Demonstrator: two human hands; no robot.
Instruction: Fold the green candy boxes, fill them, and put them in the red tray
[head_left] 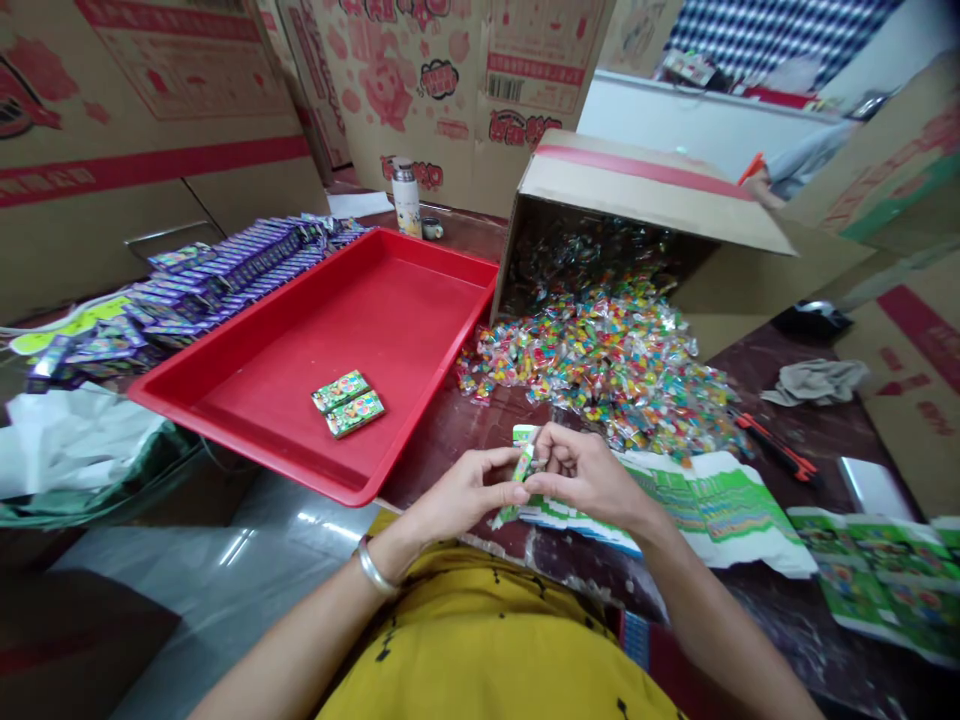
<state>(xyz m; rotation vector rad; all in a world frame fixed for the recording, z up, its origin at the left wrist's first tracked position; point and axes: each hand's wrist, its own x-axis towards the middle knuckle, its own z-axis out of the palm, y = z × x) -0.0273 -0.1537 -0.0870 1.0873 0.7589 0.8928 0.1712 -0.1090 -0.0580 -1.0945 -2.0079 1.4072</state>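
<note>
My left hand [480,487] pinches a small green printed box [525,462] between thumb and fingers, near the table's front edge. At the same box, my right hand [589,475] has its fingers curled in against the upper end; whether a sweet is in them is hidden. Flat green-and-white printed cartons [705,505] lie overlapped beneath and to the right of my hands. Beyond them spreads a heap of clear-wrapped colourful sweets [607,360], spilling from a cardboard box [645,185] on its side. Two closed green boxes [347,402] rest side by side in the red tray [360,490].
Rows of purple packs [232,265] stand behind the tray at left, near a flask [406,198]. To the right are a red-and-black tool [776,447], a grey cloth [816,382] and green printed sheets [885,580]. Large cartons [450,100] wall the back. Another person's arm [795,165] shows far right.
</note>
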